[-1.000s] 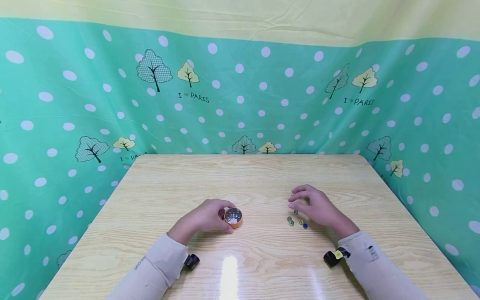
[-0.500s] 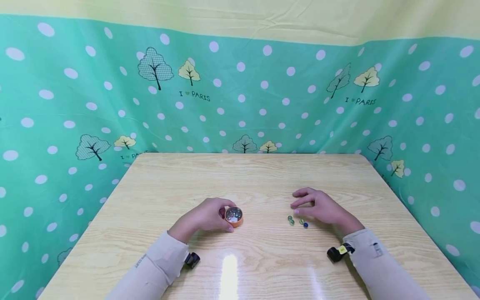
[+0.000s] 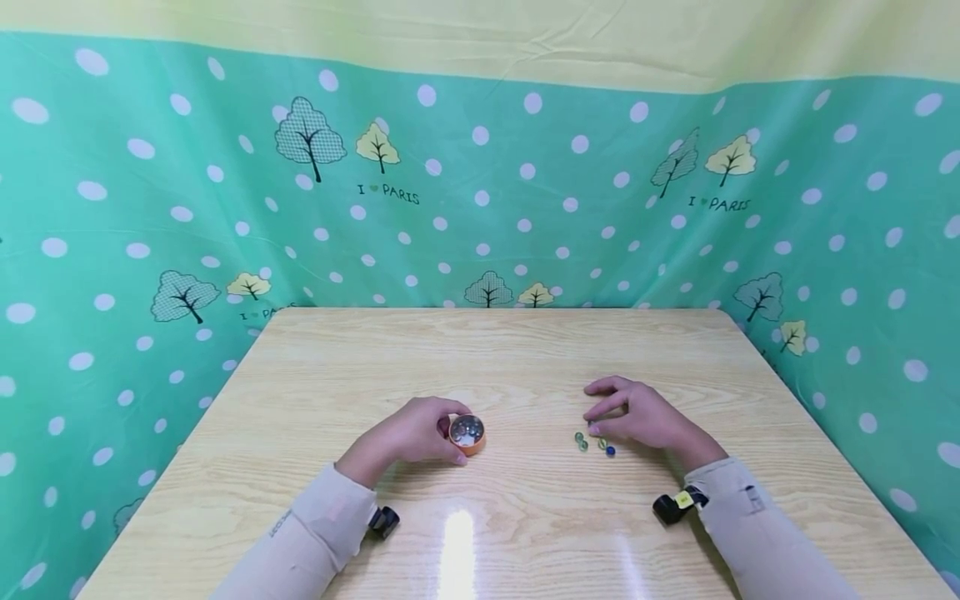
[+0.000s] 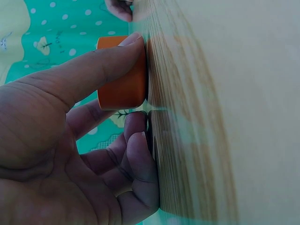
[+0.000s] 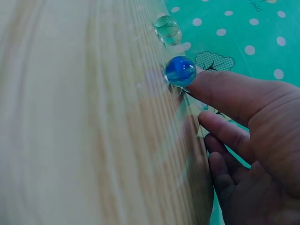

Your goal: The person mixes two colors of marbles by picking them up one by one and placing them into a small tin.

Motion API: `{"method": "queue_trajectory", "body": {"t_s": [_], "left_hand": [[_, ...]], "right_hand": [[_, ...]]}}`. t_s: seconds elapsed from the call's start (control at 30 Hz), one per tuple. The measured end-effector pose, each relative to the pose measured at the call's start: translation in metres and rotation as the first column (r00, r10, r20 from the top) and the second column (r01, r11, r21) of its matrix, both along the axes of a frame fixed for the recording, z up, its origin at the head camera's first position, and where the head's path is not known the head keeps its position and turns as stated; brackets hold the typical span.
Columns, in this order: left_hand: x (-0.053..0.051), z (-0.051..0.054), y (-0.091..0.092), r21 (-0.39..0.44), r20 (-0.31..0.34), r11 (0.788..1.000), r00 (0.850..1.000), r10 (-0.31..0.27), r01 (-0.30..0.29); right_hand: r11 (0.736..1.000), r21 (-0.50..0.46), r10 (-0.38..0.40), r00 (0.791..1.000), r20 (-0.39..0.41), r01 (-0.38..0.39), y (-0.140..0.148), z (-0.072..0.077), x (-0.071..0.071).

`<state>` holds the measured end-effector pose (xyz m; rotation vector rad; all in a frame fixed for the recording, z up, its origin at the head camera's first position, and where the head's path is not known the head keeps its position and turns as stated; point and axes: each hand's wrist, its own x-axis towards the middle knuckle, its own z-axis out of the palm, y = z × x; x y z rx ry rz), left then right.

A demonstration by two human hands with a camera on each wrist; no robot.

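Observation:
My left hand [image 3: 418, 429] holds a small round orange cup [image 3: 468, 446] that stands upright on the table. The thumb [image 4: 98, 68] lies along the cup's near side and the other fingers curl behind. Shiny contents show inside the cup, too small to make out. At the right, my right hand [image 3: 637, 410] is low over the table, thumb and index fingertips closing on a small dark marble [image 3: 591, 423], mostly hidden. Just in front lie a blue marble [image 3: 611, 452], a yellow-green marble [image 3: 602, 444] and two touching green marbles [image 3: 579, 437]. The blue marble [image 5: 181, 71] partly covers the thumb tip in the right wrist view.
The pale wood table [image 3: 517, 358] spreads between and around both hands. A green dotted curtain [image 3: 450, 208] hangs behind its far edge and along both sides. Each wrist carries a black camera, such as the right camera [image 3: 667, 509].
My right hand shifted slightly right and nearer to me, its fingertips lowering round the marble in the last half second. The left hand and orange cup have stayed in place.

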<state>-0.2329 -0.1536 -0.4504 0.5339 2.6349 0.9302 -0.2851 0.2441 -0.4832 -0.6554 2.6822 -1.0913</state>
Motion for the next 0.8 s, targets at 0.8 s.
{"method": "queue_trajectory", "body": {"t_s": [0.8], "left_hand": [[0.0014,0.0014,-0.0008,-0.001,-0.013,1.000,1.000,-0.006,0.006]], "right_hand": [[0.999,-0.014,-0.031,0.999,-0.007,0.031,0.0008,-0.0033,-0.0010]]}}
